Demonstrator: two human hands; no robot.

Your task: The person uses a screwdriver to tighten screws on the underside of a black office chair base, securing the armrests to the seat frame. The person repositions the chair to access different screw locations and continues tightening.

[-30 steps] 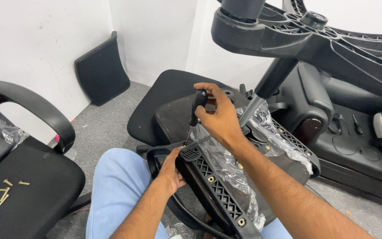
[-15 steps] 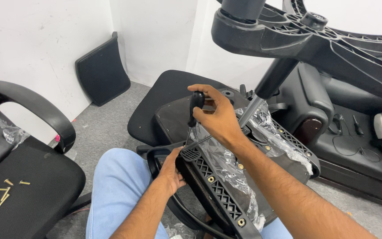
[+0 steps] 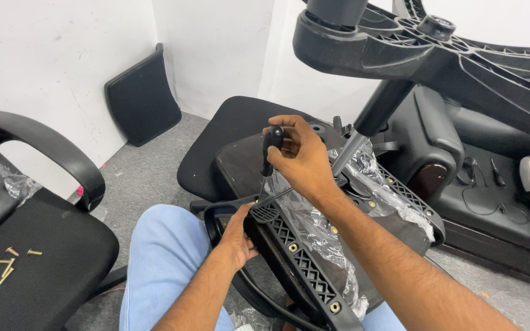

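Head view: upturned chair base (image 3: 437,55) looms above the seat (image 3: 240,132); armrest frame (image 3: 314,270) lies across the lap, unmoved. Right hand (image 3: 302,159) stays clenched on the screwdriver (image 3: 271,150), barely turned since before; left hand (image 3: 240,236) grips the frame's end.

Bright, even indoor light, soft shadows, sharp focus, slight wide-angle edge stretch.

Black screwdriver handle (image 3: 272,146), perhaps brass screws (image 3: 8,260).
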